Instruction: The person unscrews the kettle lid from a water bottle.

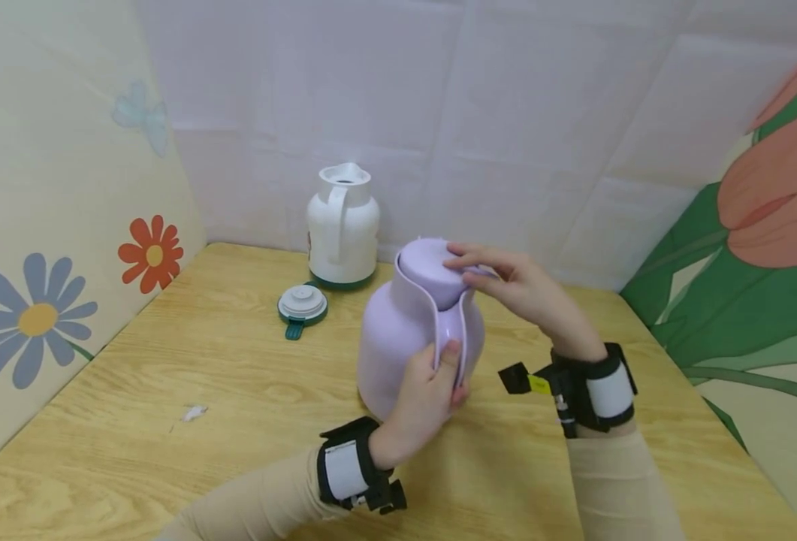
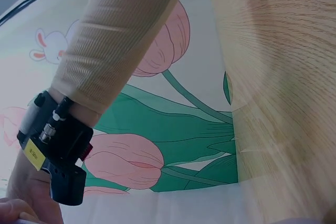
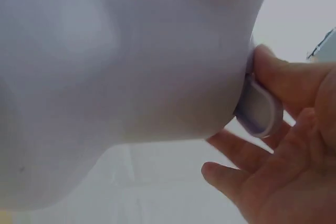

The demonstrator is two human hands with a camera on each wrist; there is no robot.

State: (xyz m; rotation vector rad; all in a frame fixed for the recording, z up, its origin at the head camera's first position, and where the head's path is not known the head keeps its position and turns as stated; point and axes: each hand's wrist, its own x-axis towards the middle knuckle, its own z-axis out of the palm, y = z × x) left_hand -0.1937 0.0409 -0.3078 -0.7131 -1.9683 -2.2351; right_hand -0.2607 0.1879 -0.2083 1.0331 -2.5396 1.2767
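Observation:
A lilac thermos jug [image 1: 387, 342] stands on the wooden table, its handle [image 1: 449, 330] facing me. My left hand [image 1: 420, 394] grips that handle, thumb over its outer side. On top sits the round lilac lid [image 1: 432, 264], seated in the jug's mouth. My right hand [image 1: 520, 289] holds the lid at its right edge. In the right wrist view, the thumb and fingers lie around a small lid tab [image 3: 260, 109], while the other fingers are spread. The left wrist view shows the right forearm and wrist strap [image 2: 55, 135], not the left hand.
Behind to the left stands a white thermos jug [image 1: 344, 225] with a green base and no lid. Its white and green lid [image 1: 303, 303] lies upside down before it. A white scrap [image 1: 194, 412] lies on the table [image 1: 236, 481]. Printed cloths hang around the table.

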